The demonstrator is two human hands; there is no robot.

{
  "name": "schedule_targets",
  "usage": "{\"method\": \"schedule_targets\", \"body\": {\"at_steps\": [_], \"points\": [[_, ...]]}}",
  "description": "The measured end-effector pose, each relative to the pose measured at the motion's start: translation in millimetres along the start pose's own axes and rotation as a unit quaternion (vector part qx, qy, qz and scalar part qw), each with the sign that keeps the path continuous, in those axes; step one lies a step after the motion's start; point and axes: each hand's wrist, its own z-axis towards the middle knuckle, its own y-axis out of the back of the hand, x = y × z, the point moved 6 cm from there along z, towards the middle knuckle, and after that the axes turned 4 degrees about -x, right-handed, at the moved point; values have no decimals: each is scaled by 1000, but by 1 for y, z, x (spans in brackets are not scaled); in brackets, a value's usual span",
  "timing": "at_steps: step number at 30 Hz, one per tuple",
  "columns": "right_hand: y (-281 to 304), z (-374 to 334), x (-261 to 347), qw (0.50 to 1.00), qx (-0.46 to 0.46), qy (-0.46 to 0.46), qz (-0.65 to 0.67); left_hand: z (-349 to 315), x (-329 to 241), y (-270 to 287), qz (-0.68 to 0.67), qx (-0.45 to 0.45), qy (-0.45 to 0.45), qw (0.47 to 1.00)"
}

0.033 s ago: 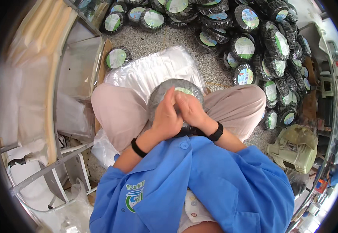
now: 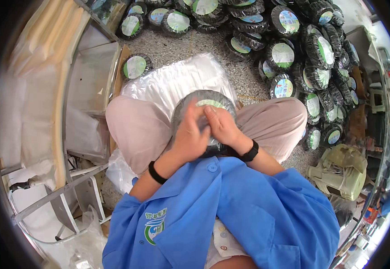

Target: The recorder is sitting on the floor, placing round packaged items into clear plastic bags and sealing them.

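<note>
A round black disc-shaped item, wrapped in clear plastic with a green and white label, rests in my lap between my bent knees. Over its near half is my left hand, its thumb and fingers apart and the fingertips slightly blurred. My right hand lies close beside it on the wrap, fingers bent and pressed together. What those fingers pinch, if anything, is hidden. The two hands nearly meet above the label. Beyond the disc, a stack of clear plastic bags spreads out in front of my legs.
Many similar wrapped discs are heaped on the speckled floor at far right, and a single disc lies by the bags. Metal-framed shelving stands at left. A pale green plastic stool-like object sits at right.
My left hand has drawn slightly down and away from the right, its thumb and fingers now apart. My right hand stays almost in place; the disc has barely shifted.
</note>
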Motion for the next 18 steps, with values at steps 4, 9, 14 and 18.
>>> {"method": "schedule_targets", "body": {"at_steps": [4,9,14,18], "points": [[-3,2,1,999,24,-37,-7,29,6,23,5,-35,-25,999],[-7,9,2,994,63,-58,69,10,43,15,-305,-41,261,915],[-18,6,-16,857,57,-304,413,5,-5,35,-176,-39,49,982],[-11,1,-35,819,58,-306,482,6,-29,22,46,52,-214,974]]}}
